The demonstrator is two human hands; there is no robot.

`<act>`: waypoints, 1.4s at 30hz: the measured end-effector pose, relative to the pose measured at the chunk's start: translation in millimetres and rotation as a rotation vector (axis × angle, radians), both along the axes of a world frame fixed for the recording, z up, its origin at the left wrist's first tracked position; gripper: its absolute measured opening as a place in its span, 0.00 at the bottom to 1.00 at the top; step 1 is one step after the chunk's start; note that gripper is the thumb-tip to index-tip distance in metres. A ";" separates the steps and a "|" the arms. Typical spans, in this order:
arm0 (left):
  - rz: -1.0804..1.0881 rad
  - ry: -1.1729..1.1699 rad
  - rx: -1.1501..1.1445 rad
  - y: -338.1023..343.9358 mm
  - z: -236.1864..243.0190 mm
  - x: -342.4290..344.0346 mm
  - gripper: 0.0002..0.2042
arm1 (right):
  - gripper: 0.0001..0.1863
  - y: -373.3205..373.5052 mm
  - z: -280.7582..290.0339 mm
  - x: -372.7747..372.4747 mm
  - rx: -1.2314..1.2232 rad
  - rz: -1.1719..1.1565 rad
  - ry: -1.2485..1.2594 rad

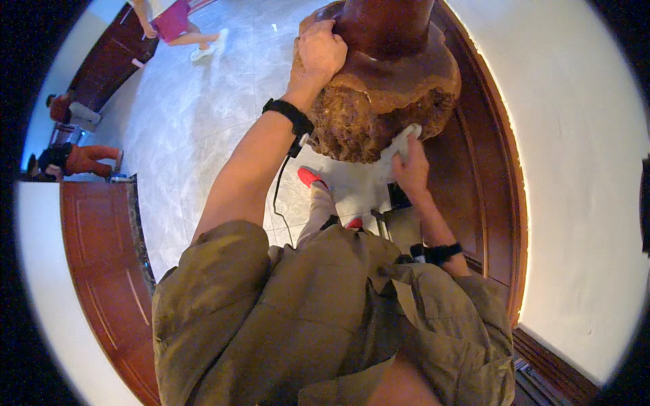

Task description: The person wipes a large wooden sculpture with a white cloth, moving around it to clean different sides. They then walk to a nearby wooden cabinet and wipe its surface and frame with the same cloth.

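Observation:
A large brown wooden piece (379,101), with a glossy column rising from a rough, gnarled base, stands at the upper middle of the head view. My left hand (319,54) grips the upper left side of its base with curled fingers, a black band on the wrist. Lower on the right, my right hand (412,166) holds a pale white cloth (409,132) against the underside of the rough rim. A thin black cord hangs below my left wrist.
Wood panelling (491,169) and a white wall (575,169) rise close on my right. A pale tiled floor (203,101) spreads leftward. Three other people (175,24) are along the far left. A brown panelled cabinet (101,243) runs at my left. A dark metal object sits below my right hand.

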State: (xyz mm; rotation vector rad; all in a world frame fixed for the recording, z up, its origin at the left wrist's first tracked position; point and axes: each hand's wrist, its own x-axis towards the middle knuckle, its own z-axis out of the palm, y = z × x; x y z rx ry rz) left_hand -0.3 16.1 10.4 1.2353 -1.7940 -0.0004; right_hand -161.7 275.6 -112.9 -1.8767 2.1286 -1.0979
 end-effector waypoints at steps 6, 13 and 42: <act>-0.024 0.048 -0.036 0.9 -1.4 -7.1 0.15 | 0.28 -40.7 112.0 42.7 -0.450 0.228 0.346; -0.017 0.068 -0.086 0.5 -4.2 -5.5 0.14 | 0.19 -73.6 37.2 102.9 -0.321 0.091 1.077; -0.125 0.033 0.022 18.2 22.8 -1.0 0.16 | 0.25 -36.6 -38.0 110.8 -0.218 0.287 1.028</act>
